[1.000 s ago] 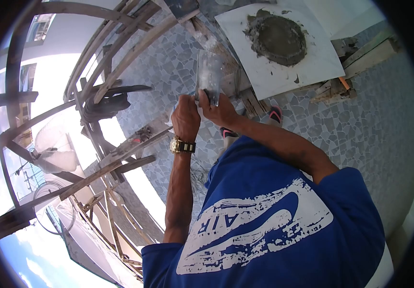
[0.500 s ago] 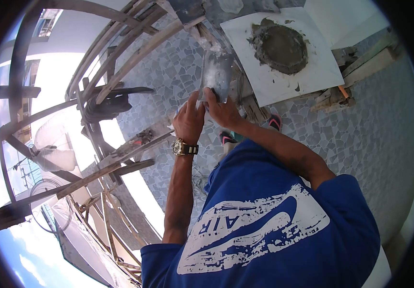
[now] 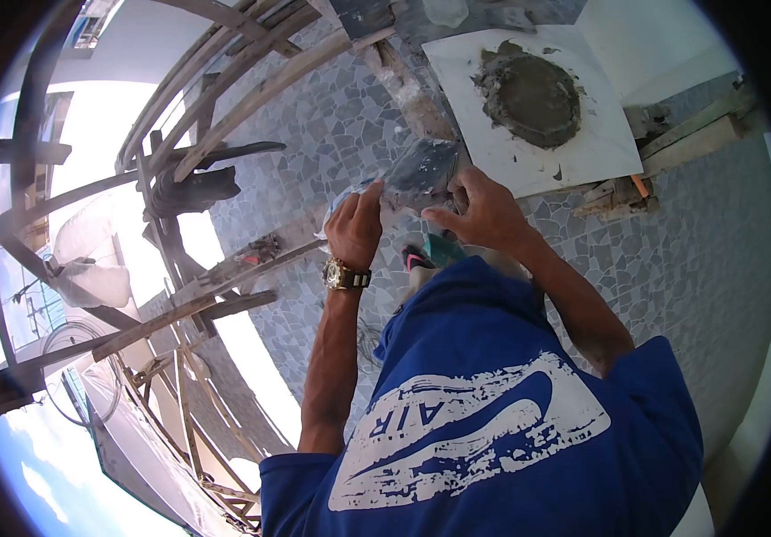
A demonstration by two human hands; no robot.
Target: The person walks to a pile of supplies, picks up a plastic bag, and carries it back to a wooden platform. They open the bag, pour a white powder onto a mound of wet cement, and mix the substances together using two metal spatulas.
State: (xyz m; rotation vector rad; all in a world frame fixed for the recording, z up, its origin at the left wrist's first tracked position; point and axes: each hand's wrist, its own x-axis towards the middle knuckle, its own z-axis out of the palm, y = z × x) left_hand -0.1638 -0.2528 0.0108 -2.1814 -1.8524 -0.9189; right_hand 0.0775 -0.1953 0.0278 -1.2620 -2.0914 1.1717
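A thin, rectangular grey tile (image 3: 421, 170), dark and glossy with pale specks on its face, is held in front of my body. My left hand (image 3: 354, 224), with a watch on its wrist, grips the tile's left end, thumb and fingers closed on it. Curled at the tile's right edge is my right hand (image 3: 484, 210), thumb low and fingers higher up. Something pale and crumpled (image 3: 336, 208) shows beside my left hand; I cannot make out what it is. Beyond my right hand, a round bed of wet grey mortar (image 3: 538, 97) lies on a white board (image 3: 614, 148).
Wooden planks (image 3: 408, 89) run beneath the board and the tile. Wooden scaffold poles (image 3: 224, 107) stand at the left, with a dark cloth (image 3: 196, 190) hanging there. The floor (image 3: 573, 242) is irregular stone paving. Dark slabs (image 3: 493, 20) lie at the top.
The tile has turned from upright to slanting rightward, and its face looks darker now. My right hand has moved right, from the tile's near end to its right edge.
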